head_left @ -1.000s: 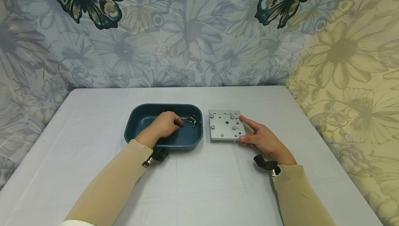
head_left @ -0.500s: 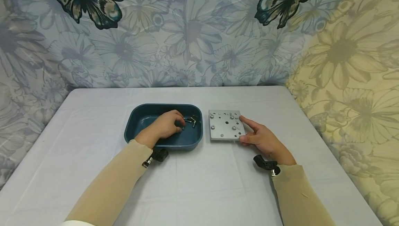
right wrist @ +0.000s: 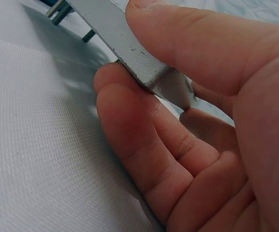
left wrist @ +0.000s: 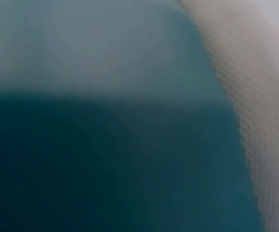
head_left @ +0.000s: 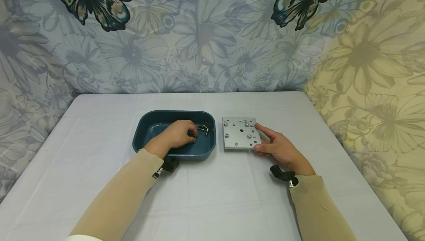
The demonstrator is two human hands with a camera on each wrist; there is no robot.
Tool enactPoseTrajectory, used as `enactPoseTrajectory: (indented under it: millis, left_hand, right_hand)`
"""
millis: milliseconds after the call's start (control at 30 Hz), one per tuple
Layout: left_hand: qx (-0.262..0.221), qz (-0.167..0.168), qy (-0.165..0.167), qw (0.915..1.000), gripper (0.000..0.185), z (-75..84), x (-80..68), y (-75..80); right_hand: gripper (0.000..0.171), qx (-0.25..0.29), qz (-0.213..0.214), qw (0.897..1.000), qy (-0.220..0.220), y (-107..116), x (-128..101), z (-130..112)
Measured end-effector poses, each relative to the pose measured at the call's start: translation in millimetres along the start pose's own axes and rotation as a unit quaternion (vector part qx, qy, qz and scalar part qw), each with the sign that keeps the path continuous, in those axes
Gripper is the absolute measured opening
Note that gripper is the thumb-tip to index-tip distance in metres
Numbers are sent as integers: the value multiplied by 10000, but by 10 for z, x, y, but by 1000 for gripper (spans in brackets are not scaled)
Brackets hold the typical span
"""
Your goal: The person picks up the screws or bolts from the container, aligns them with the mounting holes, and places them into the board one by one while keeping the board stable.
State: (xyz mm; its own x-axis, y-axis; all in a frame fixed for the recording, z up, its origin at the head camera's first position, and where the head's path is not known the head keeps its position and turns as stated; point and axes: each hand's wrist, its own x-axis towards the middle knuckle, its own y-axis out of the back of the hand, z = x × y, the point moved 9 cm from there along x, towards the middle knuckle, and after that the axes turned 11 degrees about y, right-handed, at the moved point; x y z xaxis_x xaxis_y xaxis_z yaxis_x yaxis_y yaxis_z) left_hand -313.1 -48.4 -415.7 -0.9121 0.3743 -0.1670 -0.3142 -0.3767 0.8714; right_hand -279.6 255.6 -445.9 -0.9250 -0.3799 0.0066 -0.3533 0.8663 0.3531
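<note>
My left hand [head_left: 177,134] is down inside the dark teal tray [head_left: 141,136], its thumb and fingers pinching a small silvery screw [head_left: 195,139], mostly hidden by the fingertips. Several loose screws [head_left: 205,128] lie just right of those fingers. At the plate's right edge, my right hand [head_left: 282,148] grips a square silver metal plate [head_left: 237,132] with thumb and fingers. Several screws are seated in the plate, among other holes. In the right wrist view, screw shanks [right wrist: 57,12] stick out beneath the plate, which is raised off the cloth. The left wrist view is blurred.
A white cloth covers the table [head_left: 212,204]. The tray stands left of the plate with a narrow gap between. Behind the table hangs a floral curtain [head_left: 206,49] with butterflies. Each wrist carries a black camera [head_left: 282,174].
My left hand has shifted slightly right inside the tray, and a small silvery bit now shows at its fingertips. The right hand and plate have stayed in place.
</note>
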Motion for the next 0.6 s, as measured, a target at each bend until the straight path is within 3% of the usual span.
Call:
enactPoseTrajectory:
  millis: [333,600]
  left_hand:
    - [232,-71,-174,9996,11,39,2,-27]
    - [-99,-160,180,9997,19,-48,16,-38]
  right_hand:
    - [92,-24,-4,10000,47,1,13,6]
    - [92,-29,-8,10000,31,-4,4,-17]
